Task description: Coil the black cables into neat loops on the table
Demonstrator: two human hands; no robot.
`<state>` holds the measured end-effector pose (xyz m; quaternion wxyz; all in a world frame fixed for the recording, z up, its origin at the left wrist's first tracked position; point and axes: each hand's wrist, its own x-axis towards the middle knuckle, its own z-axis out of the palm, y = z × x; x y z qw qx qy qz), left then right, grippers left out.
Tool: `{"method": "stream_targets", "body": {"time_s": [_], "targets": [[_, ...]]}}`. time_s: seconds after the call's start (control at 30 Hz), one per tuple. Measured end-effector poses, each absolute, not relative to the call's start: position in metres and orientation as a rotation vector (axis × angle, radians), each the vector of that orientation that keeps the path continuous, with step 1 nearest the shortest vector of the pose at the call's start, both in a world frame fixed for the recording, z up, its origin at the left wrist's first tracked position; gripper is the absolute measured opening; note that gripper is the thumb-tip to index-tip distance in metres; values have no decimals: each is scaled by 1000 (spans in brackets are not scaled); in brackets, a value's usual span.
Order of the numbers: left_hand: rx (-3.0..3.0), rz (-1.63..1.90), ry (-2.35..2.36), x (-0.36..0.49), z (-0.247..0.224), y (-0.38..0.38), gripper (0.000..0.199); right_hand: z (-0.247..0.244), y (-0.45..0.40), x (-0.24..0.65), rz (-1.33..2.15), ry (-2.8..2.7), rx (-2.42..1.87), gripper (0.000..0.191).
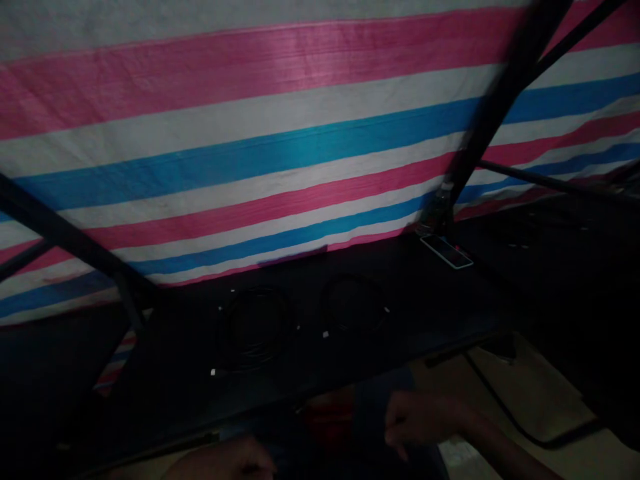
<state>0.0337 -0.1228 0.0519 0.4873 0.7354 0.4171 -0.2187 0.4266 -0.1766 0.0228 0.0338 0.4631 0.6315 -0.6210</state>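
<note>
At the bottom of the view, in dim light, the person's left hand [223, 460] sits at the lower edge, mostly cut off and too dark to show whether it is open or closed. The right hand [420, 420] hangs just beyond and to the side, wrist bent and fingers loosely curled, holding nothing that can be seen. Both hands are below the near edge of a dark table [410, 327] and touch nothing on it. A black cable [505, 413] runs across pale flooring [530, 380] to the right. On the table, well ahead of the hands, lie two coiled black cables [255, 327] [353, 303], with small white connectors [325, 333] near them. Farther on are a flat pale-rimmed device [446, 252] and a dark bottle [439, 210] beside a black metal frame [505, 100], against a pink, blue and white striped tarp [250, 153].
</note>
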Motion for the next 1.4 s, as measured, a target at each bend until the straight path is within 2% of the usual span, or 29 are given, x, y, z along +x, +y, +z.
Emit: {"method": "stream_targets", "body": {"time_s": [0.1, 0.2, 0.33, 0.57, 0.8, 1.0, 1.1, 1.27, 1.4], "targets": [[1850, -655, 1037, 60, 26, -122, 28, 11, -178, 409, -1454, 1904, 1663, 25], [1939, -794, 1040, 86, 9, -116, 32, 7, -178, 394, -1323, 2013, 1676, 21], [1997, -732, 881, 111, 0, -116, 31, 3, -180, 379, -1451, 2087, 1601, 22], [2006, -500, 718, 143, 2, -121, 18, -23, -185, 338, -1898, 1945, 1555, 28], [1535, -463, 565, 108, 9, -105, 34, -10, -177, 370, -1835, 1865, 1663, 27], [1981, -424, 657, 130, -26, -125, 32, -21, -179, 338, -1846, 1871, 1632, 21], [2044, -391, 770, 141, -29, -126, 33, -25, -176, 332, -1758, 1860, 1747, 25], [1760, -291, 660, 141, -9, -110, 22, -10, -168, 342, -1853, 1823, 1778, 41], [1578, -230, 655, 130, 19, -100, 29, 7, -157, 362, -1809, 1979, 1724, 43]]}}
